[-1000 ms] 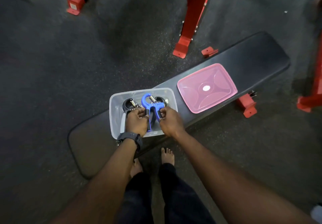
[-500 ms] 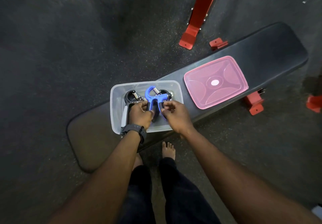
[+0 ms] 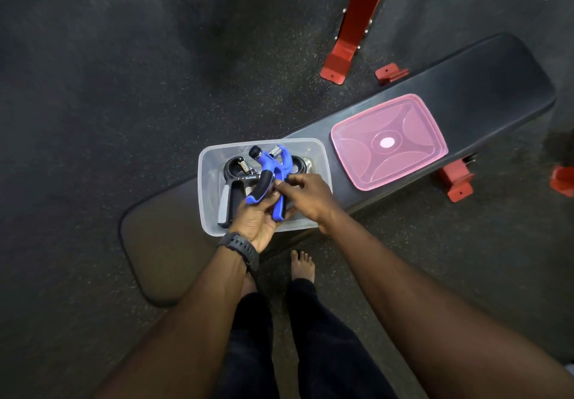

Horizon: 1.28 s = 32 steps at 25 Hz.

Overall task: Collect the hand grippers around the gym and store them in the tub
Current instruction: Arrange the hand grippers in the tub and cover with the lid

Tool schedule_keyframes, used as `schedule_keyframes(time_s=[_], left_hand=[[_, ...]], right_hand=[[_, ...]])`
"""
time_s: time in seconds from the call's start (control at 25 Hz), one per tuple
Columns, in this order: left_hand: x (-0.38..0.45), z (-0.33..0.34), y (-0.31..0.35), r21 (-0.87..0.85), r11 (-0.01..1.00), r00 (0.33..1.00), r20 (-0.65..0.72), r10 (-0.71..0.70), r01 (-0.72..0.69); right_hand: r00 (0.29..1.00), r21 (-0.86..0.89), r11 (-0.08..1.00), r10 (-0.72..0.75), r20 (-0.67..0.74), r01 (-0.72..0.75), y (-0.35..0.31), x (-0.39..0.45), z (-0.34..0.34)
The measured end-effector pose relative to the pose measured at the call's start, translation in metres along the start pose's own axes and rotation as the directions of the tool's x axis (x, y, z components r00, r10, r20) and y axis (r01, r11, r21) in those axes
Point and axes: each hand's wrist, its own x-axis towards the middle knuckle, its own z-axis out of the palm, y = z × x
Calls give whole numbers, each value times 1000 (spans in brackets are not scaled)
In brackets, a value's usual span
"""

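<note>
A clear plastic tub (image 3: 207, 162) sits on a black gym bench (image 3: 484, 88). Inside it lies a black hand gripper (image 3: 237, 178) at the left, and part of another black gripper (image 3: 300, 164) shows at the right. Over the tub, a blue hand gripper (image 3: 273, 165) is tilted with its spring end up. My left hand (image 3: 256, 218), palm up with a black watch on the wrist, holds the blue gripper's handles from below. The fingertips of my right hand (image 3: 307, 196) pinch the blue gripper near its right handle.
The tub's pink lid (image 3: 388, 142) lies on the bench to the right of the tub. Red rack legs (image 3: 351, 44) and red bench feet (image 3: 456, 181) stand on the dark rubber floor. My bare feet (image 3: 302, 266) are just in front of the bench.
My left hand has turned palm up under the blue gripper, which is now lifted and tilted over the tub. The black gripper at the left is now uncovered.
</note>
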Motion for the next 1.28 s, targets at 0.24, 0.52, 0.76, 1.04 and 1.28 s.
schedule_keyframes(time_s=[0.24, 0.52, 0.76, 1.04, 1.28], left_hand=[[1, -9, 19, 349, 937, 982, -181, 54, 13], [23, -3, 19, 745, 661, 936, -289, 202, 88], [43, 15, 6, 934, 332, 920, -239, 312, 130], [54, 19, -7, 974, -87, 934, -171, 315, 207], [37, 27, 5, 980, -75, 927, -149, 345, 185]], right_hand=[[982, -263, 962, -114, -150, 71, -1, -3, -4], [938, -718, 692, -194, -288, -77, 1, 4, 0], [962, -795, 601, -163, -221, -81, 2, 24, 9], [977, -801, 589, -86, -197, -110, 17, 29, 12], [988, -811, 584, -112, -106, -21, 7, 20, 1]])
